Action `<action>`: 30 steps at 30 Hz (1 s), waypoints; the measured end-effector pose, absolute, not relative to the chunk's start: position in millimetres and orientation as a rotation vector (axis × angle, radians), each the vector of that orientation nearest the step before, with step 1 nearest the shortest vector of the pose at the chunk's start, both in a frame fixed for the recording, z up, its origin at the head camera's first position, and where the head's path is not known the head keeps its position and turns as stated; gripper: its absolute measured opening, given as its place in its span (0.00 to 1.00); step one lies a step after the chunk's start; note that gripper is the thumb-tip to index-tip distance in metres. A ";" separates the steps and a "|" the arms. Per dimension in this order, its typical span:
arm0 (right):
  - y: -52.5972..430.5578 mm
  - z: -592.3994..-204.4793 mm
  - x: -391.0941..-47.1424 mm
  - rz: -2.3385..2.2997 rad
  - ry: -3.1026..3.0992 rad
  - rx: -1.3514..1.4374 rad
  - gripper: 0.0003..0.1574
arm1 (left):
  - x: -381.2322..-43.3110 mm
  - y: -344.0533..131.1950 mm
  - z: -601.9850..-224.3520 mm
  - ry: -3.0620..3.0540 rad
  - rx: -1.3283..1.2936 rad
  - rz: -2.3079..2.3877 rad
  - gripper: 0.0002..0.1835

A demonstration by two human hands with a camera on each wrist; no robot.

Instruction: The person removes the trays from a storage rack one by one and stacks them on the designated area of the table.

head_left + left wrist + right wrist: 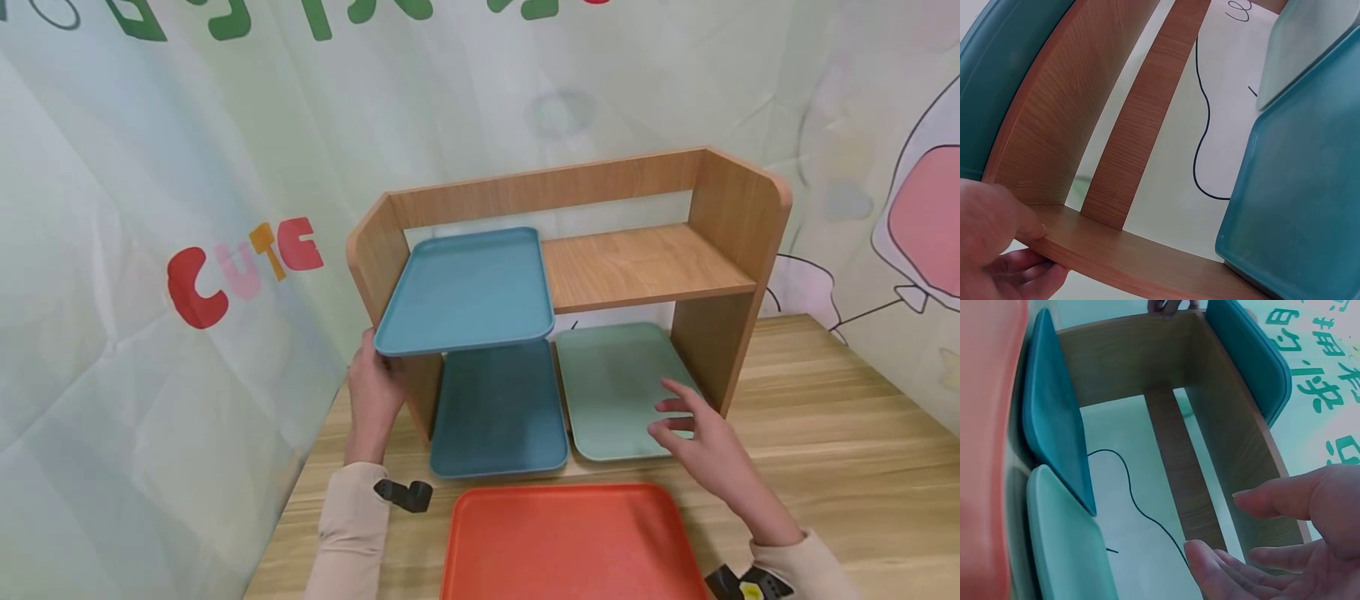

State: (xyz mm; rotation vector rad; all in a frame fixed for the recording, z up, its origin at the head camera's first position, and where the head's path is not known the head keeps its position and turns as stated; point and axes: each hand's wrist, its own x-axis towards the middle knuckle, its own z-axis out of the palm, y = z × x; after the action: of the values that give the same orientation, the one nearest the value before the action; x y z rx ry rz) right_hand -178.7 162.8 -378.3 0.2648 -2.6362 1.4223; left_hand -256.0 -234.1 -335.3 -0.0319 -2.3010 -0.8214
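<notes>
Head: left hand (375, 400) at left side panel (381, 250) of wooden shelf unit (645, 262), standing on worktop (825, 417). Upper blue tray (472, 292) overhangs front edge. Right hand (697, 442) near green tray (615, 379).
Left wrist: fingers (1035, 281) and thumb clamped on panel edge, lower blue tray (1297, 169) just beside.
Right wrist: fingers apart, holding nothing; gap between shelf board (1232, 406) and lower trays.

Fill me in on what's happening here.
Someone's left hand grips the left side of a wooden shelf, while the right hand hangs open, holding nothing. One blue tray lies on the upper level; below are another blue tray and a green tray. A red tray lies in front on the table.
</notes>
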 end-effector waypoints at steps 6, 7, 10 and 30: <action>158.6 -367.2 -179.8 1.481 -2.620 0.254 0.44 | -255.9 -233.7 -334.7 -2.305 -0.043 -0.820 0.16; 157.7 -365.0 -180.2 1.495 -2.613 0.255 0.44 | -255.7 -233.8 -334.4 -2.307 -0.042 -0.824 0.16; 154.4 -357.9 -181.5 1.533 -2.595 0.255 0.45 | -255.2 -233.7 -333.9 -2.316 -0.033 -0.829 0.16; 124.0 -326.5 -195.0 1.762 -2.459 0.299 0.47 | -256.9 -233.4 -337.1 -2.274 -0.033 -0.790 0.16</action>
State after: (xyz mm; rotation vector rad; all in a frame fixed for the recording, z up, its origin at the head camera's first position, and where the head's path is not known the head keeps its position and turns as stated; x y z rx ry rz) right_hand -195.0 124.0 -326.5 0.2985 -2.4586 1.7621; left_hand -256.9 -233.4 -337.1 -0.0333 -2.2744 -0.7903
